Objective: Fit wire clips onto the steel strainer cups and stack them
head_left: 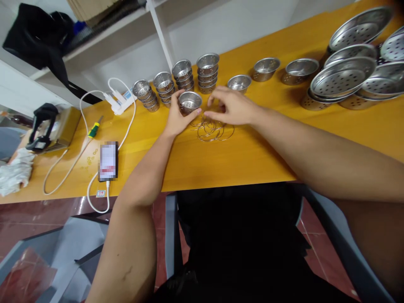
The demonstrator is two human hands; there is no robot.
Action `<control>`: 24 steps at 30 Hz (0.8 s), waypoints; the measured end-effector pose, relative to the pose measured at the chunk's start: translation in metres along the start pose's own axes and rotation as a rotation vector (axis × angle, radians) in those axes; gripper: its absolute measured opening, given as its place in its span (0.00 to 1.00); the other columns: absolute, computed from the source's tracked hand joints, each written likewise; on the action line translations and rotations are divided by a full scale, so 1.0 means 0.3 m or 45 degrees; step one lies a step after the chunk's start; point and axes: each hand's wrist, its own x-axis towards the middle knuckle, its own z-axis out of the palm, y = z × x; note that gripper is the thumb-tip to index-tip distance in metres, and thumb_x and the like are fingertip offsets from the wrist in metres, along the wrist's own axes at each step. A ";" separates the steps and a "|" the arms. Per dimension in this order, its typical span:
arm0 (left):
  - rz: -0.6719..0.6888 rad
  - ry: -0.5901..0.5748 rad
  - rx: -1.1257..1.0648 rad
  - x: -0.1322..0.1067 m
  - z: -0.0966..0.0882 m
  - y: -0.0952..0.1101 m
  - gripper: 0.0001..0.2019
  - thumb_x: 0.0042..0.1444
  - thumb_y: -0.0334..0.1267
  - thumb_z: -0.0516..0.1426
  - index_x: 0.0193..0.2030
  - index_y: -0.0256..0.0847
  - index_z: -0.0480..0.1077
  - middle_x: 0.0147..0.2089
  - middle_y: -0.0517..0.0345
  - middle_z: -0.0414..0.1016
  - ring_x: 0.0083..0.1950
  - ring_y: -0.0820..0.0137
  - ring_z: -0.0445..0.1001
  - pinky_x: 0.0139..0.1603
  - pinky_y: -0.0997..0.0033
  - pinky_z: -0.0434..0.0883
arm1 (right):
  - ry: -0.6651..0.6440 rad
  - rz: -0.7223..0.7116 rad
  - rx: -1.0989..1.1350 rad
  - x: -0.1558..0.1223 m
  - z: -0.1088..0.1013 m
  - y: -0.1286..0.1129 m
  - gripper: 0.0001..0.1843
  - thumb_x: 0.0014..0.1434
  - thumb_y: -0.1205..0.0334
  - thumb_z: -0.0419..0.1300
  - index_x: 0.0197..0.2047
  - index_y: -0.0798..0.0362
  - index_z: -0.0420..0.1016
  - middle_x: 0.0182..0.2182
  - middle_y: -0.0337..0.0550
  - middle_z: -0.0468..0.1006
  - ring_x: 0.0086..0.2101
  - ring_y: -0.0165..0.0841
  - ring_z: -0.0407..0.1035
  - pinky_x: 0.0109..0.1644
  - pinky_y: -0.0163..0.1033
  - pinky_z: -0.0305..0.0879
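My left hand (pixel 177 119) holds a small perforated steel cup (pixel 190 101) upright on the yellow table (pixel 252 155), fingers curled round its near side. My right hand (pixel 232 106) hovers just right of the cup, fingers bent down and pinched over a loose pile of thin wire rings (pixel 212 129) lying on the table. Whether a ring is between the fingertips I cannot make out.
Several stacks of the same small cups (pixel 176 82) stand behind my hands, single cups (pixel 267 68) to the right, and large perforated steel bowls (pixel 347 78) far right. At left lie a phone (pixel 108 161) on a white cable, a screwdriver (pixel 94 128), a power strip (pixel 118 101) and a cloth (pixel 14 172).
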 end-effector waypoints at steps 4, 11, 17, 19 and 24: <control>0.000 -0.058 -0.096 0.006 0.039 0.070 0.59 0.70 0.86 0.69 0.93 0.62 0.50 0.84 0.42 0.74 0.85 0.44 0.83 0.91 0.32 0.79 | 0.004 -0.104 0.059 -0.001 0.017 -0.021 0.32 0.85 0.27 0.73 0.71 0.45 0.88 0.68 0.57 0.88 0.54 0.51 0.84 0.62 0.56 0.83; 0.055 -0.156 -0.046 0.010 0.039 0.101 0.67 0.69 0.88 0.67 0.99 0.68 0.38 0.93 0.40 0.66 0.91 0.39 0.78 0.94 0.26 0.76 | 0.042 -0.060 -0.068 0.016 -0.013 -0.028 0.18 0.90 0.43 0.64 0.56 0.45 0.89 0.56 0.54 0.93 0.54 0.51 0.85 0.67 0.57 0.82; -0.088 -0.101 -0.051 -0.002 0.034 0.083 0.58 0.70 0.86 0.68 0.95 0.65 0.54 0.94 0.38 0.67 0.84 0.45 0.83 0.81 0.38 0.87 | 0.346 0.417 -0.466 0.021 -0.177 0.016 0.11 0.93 0.59 0.64 0.64 0.53 0.88 0.69 0.68 0.90 0.64 0.53 0.83 0.75 0.56 0.73; -0.113 -0.082 -0.057 -0.002 0.034 0.084 0.56 0.71 0.86 0.68 0.93 0.62 0.58 0.93 0.36 0.69 0.81 0.46 0.85 0.74 0.40 0.90 | 0.255 0.583 -0.513 0.019 -0.197 0.025 0.13 0.94 0.59 0.66 0.67 0.55 0.90 0.70 0.70 0.91 0.63 0.54 0.83 0.73 0.54 0.72; -0.111 -0.039 -0.046 0.002 0.035 0.102 0.52 0.72 0.84 0.68 0.91 0.61 0.62 0.91 0.37 0.72 0.79 0.47 0.85 0.68 0.44 0.91 | 0.008 0.826 -0.589 0.019 -0.186 0.035 0.18 0.94 0.61 0.68 0.74 0.59 0.94 0.69 0.73 0.91 0.61 0.53 0.83 0.65 0.51 0.69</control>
